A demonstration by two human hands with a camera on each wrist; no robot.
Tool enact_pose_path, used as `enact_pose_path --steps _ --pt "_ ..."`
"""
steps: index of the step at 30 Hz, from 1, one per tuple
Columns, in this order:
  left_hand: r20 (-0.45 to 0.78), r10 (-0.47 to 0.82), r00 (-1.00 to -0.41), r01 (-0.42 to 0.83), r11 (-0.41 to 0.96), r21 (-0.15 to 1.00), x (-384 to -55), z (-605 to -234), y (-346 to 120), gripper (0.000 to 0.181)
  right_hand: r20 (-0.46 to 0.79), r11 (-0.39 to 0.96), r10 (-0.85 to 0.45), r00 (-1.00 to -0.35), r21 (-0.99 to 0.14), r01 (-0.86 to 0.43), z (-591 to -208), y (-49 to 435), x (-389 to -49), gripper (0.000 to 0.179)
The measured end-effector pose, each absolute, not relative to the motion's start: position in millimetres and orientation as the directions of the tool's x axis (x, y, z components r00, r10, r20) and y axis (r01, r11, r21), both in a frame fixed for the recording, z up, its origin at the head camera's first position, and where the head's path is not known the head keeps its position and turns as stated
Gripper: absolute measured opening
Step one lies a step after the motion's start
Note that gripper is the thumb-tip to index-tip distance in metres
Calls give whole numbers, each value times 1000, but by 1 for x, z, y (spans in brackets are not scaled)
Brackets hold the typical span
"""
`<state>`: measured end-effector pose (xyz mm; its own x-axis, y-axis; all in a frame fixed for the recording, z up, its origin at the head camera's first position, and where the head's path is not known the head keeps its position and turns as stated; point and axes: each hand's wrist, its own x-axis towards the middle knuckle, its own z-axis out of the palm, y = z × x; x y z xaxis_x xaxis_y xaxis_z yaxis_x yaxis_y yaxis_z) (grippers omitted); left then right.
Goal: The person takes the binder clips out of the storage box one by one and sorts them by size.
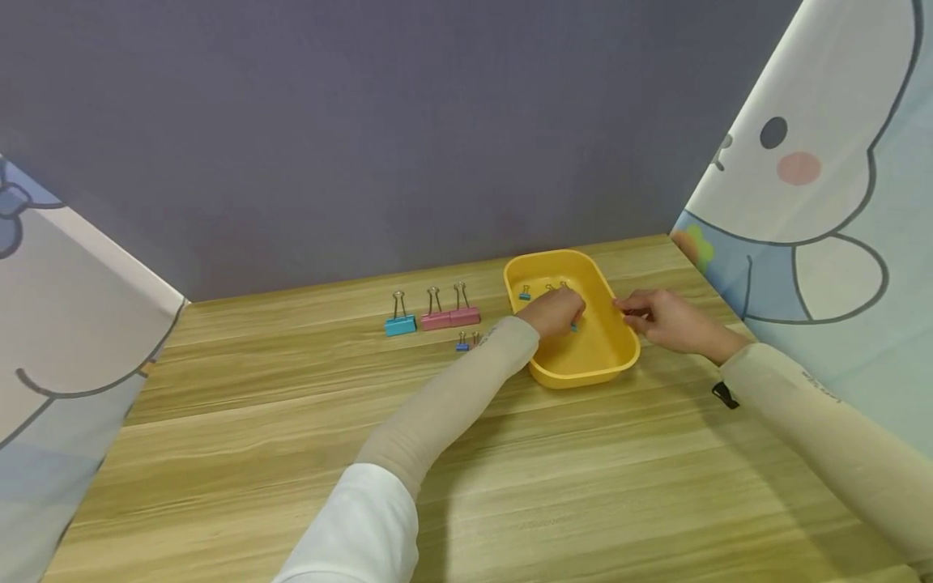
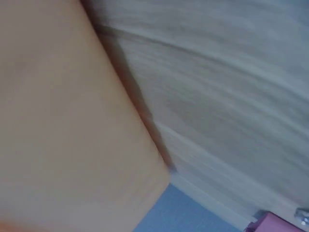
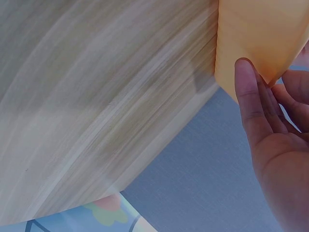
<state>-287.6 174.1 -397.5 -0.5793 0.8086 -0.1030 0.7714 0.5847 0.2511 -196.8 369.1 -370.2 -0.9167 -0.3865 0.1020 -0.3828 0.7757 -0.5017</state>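
Observation:
My left hand (image 1: 555, 312) is inside the yellow plastic bin (image 1: 583, 362), its fingers bent down and their tips hidden. A bit of a small blue binder clip (image 1: 573, 328) shows right at those fingers; I cannot tell whether they hold it. Toward the bin's far end lies another small blue binder clip (image 1: 525, 295), with clip handles (image 1: 551, 287) showing beyond the hand. My right hand (image 1: 659, 320) pinches the right rim of the bin between thumb and fingers, as the right wrist view also shows. In the left wrist view the sleeve hides the hand.
Left of the bin, a large blue binder clip (image 1: 400, 325) and two large pink ones (image 1: 436, 321) stand in a row. A small blue clip (image 1: 462, 346) sits before them, beside another partly behind my sleeve. A black object (image 1: 725, 395) lies by my right forearm. A grey panel (image 1: 437, 146) rises behind.

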Motion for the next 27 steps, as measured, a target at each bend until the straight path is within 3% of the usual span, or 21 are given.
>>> enact_pose_path --steps 7,12,18,27 --pt "-36 835 -549 791 533 301 -293 -392 163 9 140 773 -401 -905 -479 -416 -371 371 -197 27" --pt "80 845 -528 812 475 338 -296 -382 142 9 125 768 -401 -907 -494 -408 -368 373 -196 28" --pt "184 811 -556 807 474 352 -300 -371 106 6 136 776 -410 -902 -467 -423 -367 376 -198 28" --pt "141 785 -603 777 537 329 -299 -359 55 10 170 780 -424 -890 -430 -454 -368 385 -196 29"
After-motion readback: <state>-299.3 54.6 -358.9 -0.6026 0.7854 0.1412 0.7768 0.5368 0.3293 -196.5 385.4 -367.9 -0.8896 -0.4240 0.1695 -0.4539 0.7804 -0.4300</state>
